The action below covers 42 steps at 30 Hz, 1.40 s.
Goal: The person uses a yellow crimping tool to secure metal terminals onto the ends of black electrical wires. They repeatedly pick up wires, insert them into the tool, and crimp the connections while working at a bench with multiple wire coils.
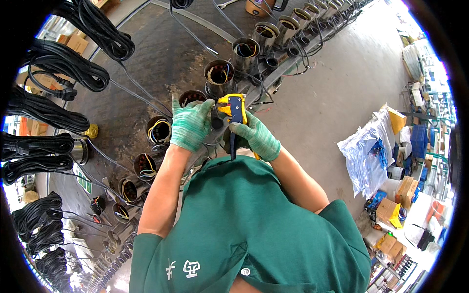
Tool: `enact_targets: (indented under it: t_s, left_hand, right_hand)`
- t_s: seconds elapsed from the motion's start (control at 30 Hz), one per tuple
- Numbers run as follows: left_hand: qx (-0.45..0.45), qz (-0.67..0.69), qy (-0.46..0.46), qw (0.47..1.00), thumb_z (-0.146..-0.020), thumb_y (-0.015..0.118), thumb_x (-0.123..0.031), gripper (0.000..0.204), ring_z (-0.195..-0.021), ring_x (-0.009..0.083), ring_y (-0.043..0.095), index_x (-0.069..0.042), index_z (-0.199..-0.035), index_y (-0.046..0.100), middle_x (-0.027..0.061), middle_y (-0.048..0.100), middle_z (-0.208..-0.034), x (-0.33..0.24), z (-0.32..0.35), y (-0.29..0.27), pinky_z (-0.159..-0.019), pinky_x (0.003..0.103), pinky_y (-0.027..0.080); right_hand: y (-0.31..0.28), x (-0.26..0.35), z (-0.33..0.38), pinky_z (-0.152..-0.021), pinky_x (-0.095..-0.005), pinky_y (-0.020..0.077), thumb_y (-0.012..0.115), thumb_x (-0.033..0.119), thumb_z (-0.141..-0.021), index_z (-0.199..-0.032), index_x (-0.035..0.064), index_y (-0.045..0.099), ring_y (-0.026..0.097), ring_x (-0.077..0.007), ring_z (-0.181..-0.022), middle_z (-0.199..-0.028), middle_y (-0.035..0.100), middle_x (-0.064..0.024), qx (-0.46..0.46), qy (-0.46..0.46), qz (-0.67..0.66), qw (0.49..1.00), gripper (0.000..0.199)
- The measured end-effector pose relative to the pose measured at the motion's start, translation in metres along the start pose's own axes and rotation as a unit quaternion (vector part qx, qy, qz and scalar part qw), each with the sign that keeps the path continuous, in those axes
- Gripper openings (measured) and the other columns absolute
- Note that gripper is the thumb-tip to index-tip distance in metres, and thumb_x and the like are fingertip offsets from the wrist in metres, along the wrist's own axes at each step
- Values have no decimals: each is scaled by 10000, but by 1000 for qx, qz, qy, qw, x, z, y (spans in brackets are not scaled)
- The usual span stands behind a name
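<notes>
My right hand (258,137), in a green-and-white knit glove, is closed round a wire stripper (236,108) with a yellow-and-black head and dark handle. The tool's jaws face left, toward my left hand (189,126). That hand wears a matching glove and lies against the near side of a metal cylinder (192,96), fingers spread at its rim. Whether a wire lies under its fingers is hidden. A small dark round part (217,123) sits between the hands. Beyond them stands another open cylinder (219,73) with red, yellow and white wires inside.
More wired metal cylinders (266,33) line the edge of the dark worktable (161,53), curving away both ways. Bundles of black cable (73,63) hang on the left. On the right floor (322,97) stands a plastic-covered pile (364,151) beside cardboard boxes (405,190).
</notes>
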<state>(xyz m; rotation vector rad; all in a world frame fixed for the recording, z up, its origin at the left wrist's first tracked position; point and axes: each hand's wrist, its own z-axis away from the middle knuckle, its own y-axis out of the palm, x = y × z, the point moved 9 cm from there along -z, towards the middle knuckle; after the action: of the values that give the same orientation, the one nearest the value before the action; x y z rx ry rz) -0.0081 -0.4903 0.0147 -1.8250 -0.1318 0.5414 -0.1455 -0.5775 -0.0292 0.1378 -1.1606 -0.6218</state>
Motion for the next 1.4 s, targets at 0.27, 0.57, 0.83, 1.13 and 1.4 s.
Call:
enact_targets:
  t_s: [0.27,0.57,0.83,1.13,1.4]
  left_hand:
    - [67,-90,45,993,-942,639,-168,383,-1129,291,697,-164,-1324,661,39,760,-1061,-6,-5,17,-1204,760,146]
    - [42,-103,60,992,-834,757,-277,499,-1093,285,697,-180,-1314,660,27,743,-1000,-6,-8,24,-1185,773,155]
    - [11,-96,66,993,-801,785,-294,484,-1009,287,684,-166,-1256,683,30,697,-910,-4,-9,28,-1182,764,171]
    - [16,-65,31,997,-899,685,-179,362,-1092,332,724,-183,-1260,720,72,771,-934,-1,-11,27,-1228,730,122]
    - [-8,0,-21,1000,-985,604,-142,279,-1023,325,723,-179,-1234,725,84,746,-858,-3,-18,8,-1245,672,179]
  right_hand:
    - [-5,0,-1,-913,-286,523,702,248,-981,-1446,39,539,587,-106,-988,-1103,634,-6,-20,-34,76,996,535]
    - [-8,-8,-9,-909,-278,495,677,222,-1004,-1416,34,557,564,-98,-976,-1099,642,-6,-77,-84,109,988,469]
    - [-9,0,-12,-841,-314,529,658,252,-998,-1345,-5,552,603,-148,-875,-972,657,-65,-133,-126,159,970,444]
    - [-17,-16,-4,-834,-464,629,697,271,-961,-1367,71,548,731,-299,-928,-1027,705,-142,-57,-27,-178,982,476]
    - [-59,-19,-2,-771,-536,640,712,242,-940,-1296,82,536,740,-367,-873,-1009,699,-193,-99,-15,-233,967,428]
